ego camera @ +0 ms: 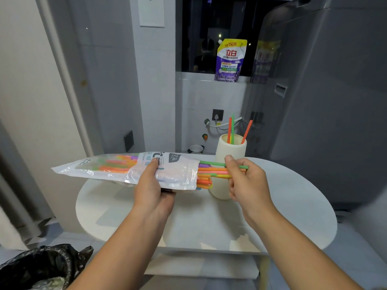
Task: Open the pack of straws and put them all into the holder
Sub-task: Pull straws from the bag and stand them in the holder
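A clear plastic straw pack point(109, 168) lies level above the white round table point(199, 218), its open end facing right. My left hand point(154, 185) grips the pack near its middle. Coloured straws point(209, 174) stick out of the open end. My right hand point(245, 181) pinches a few of them, a green one on top. Behind my right hand stands the cream cylindrical holder point(230, 151), upright, with three straws point(231, 130) in it: two orange-red and one green.
A bin lined with a black bag point(41, 266) sits on the floor at lower left. A purple detergent pouch point(229, 60) stands on the window ledge. A grey appliance point(326, 101) rises right of the table. A lower shelf point(201, 266) lies under the tabletop.
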Demonstrator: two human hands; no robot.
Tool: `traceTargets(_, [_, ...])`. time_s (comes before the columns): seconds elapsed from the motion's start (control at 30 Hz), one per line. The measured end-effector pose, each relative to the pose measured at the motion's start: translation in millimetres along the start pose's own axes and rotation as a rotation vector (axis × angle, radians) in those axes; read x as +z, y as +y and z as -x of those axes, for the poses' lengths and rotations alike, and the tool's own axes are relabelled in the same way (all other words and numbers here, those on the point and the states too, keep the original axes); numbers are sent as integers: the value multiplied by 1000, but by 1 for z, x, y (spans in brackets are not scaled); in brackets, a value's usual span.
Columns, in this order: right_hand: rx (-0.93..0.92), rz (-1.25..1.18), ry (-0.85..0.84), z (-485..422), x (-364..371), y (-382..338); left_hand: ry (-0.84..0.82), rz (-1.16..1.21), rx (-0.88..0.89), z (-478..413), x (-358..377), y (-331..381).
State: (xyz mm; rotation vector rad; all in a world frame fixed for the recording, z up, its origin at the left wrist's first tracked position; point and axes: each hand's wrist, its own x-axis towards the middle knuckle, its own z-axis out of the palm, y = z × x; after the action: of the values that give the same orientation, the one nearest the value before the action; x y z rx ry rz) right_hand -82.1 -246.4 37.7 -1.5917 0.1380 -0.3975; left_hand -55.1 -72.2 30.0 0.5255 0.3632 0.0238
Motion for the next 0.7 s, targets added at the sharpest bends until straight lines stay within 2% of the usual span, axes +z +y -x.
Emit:
traceTargets(0.13, [16, -66, 34, -3, -3, -7, 4, 8, 3, 1, 1, 3])
traceTargets(0.37, [168, -422, 226, 6, 5, 0, -20, 1, -20, 2, 1, 0])
traceTargets(0.43, [183, -449, 218, 13, 14, 5, -23, -11, -20, 3, 2, -2])
traceTargets(0.6, [197, -531, 78, 17, 29, 6, -20, -21, -29, 5, 4, -5])
traceTargets(0.7, [177, -368, 109, 13, 33, 7, -16, -25, -42, 6, 4, -8])
